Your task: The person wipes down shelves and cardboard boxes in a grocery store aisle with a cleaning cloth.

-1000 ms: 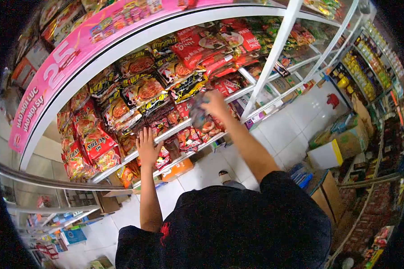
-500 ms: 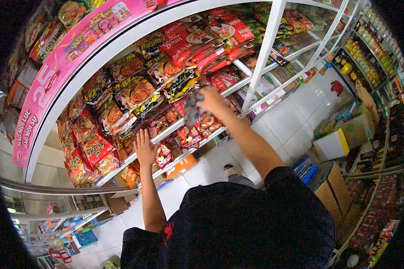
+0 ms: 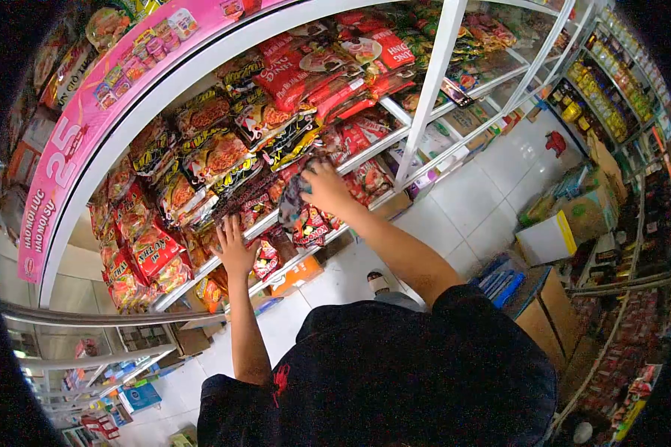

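My right hand (image 3: 326, 188) is closed on a dark grey cloth (image 3: 294, 200), which lies across the white shelf edge (image 3: 364, 154). Part of the cloth is hidden under my fingers. Further left, my left hand (image 3: 235, 251) rests on the same edge with its fingers spread and nothing in it. Behind both hands lie black-and-yellow noodle packets (image 3: 218, 158) and large red noodle packets (image 3: 287, 78). To the left are more red noodle packets (image 3: 156, 253). Small red packets (image 3: 308, 227) show on the lower level beneath the cloth.
A white upright post (image 3: 431, 89) stands right of my right hand. A pink banner (image 3: 67, 156) curves along the upper frame. White floor tiles (image 3: 470, 194) lie below. Cardboard boxes (image 3: 548, 309) and blue packages (image 3: 503, 283) stand at the right, near stocked shelves (image 3: 611, 97).
My right hand has moved left along the shelf edge with the cloth, closer to my left hand. My left hand stays on the edge.
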Available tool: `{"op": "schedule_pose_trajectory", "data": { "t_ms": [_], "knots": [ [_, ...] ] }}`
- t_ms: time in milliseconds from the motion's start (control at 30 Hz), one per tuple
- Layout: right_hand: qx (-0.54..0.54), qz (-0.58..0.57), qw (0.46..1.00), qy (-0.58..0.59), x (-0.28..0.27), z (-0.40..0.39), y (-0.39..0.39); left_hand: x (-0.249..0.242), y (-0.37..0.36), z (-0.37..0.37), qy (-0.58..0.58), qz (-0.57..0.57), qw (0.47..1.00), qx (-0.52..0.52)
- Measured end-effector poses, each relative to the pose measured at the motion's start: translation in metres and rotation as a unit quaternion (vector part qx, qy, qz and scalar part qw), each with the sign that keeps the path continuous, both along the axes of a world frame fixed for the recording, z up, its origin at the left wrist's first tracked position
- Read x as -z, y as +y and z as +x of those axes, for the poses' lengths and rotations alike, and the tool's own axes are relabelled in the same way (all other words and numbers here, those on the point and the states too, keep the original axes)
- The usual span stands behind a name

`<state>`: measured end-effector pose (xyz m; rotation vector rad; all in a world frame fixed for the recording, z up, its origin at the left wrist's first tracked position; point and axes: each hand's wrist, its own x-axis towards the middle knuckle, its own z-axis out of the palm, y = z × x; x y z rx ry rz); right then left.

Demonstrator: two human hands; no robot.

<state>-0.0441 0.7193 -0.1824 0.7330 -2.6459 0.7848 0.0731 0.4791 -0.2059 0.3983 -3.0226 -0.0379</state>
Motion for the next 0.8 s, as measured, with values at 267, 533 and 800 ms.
{"op": "schedule_pose_trajectory", "data": {
  "t_ms": [267, 533, 800],
  "knots": [
    [0.118, 0.016, 0.992, 0.035, 0.022, -0.104, 0.135, 0.006, -0.004, 0.000, 0.023, 0.010, 1.000, 0.008],
    [0.060, 0.051, 0.990, 0.114, 0.008, -0.032, 0.037, 0.001, -0.002, 0.000, -0.003, 0.012, 1.000, -0.005],
    [0.169, 0.025, 0.984, 0.056, 0.009, -0.104, 0.125, 0.002, -0.003, 0.001, 0.013, 0.026, 1.000, 0.000]
  ]
}}
